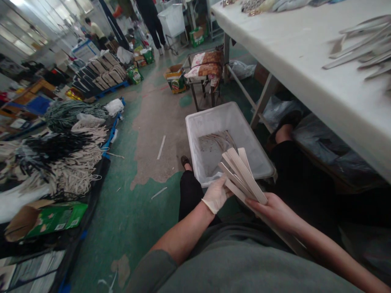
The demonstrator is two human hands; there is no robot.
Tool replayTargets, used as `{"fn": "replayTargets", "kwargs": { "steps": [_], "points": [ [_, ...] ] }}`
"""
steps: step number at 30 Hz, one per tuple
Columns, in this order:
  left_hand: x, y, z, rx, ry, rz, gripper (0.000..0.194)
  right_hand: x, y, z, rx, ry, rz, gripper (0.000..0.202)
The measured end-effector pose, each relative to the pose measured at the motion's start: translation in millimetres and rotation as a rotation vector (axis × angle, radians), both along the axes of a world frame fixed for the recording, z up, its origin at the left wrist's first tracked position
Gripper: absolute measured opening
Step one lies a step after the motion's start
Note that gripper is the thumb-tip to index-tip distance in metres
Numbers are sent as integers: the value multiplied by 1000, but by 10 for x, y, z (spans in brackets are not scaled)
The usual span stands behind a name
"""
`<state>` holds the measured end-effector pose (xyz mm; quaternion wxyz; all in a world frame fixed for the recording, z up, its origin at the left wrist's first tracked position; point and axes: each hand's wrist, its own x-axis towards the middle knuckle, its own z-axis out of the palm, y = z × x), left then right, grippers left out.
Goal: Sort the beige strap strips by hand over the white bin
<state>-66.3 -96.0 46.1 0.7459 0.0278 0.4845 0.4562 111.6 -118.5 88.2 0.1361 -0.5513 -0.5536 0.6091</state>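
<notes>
**Here: both hands on a bundle of strips above a bin**

The left hand [215,194], in a pale glove, closes around the near end of a bundle of flat beige strips [241,175]. The right hand [276,211], bare, grips the same strips from the right side, its fingers wrapped under them. The strips fan out, tilted up and away over the near rim of a white plastic bin [195,134] on the green floor. More strips lie in the bin's bottom. To the right stands a white table [305,69] with long pale pieces on it. Far left, piled cords [61,158] sit on pallets.
</notes>
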Motion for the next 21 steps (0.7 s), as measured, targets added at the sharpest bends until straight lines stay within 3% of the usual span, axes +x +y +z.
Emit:
{"fn": "replayTargets", "kwargs": {
  "steps": [5,9,13,17,21],
  "points": [
    [108,75,-41,4,14,76,20,42,100,-18,67,-129,-2,45],
    [80,117,-89,94,49,120,34,138,114,-43,116,-235,2,42],
    [133,68,-140,38,26,136,38,140,110,-29,127,-225,43,41],
    [286,-26,-168,-10,-14,128,31,56,177,-30,109,-196,24,41],
    [437,-66,-189,57,-44,50,26,-20,299,-63,64,-144,-43,45]
  ]
}}
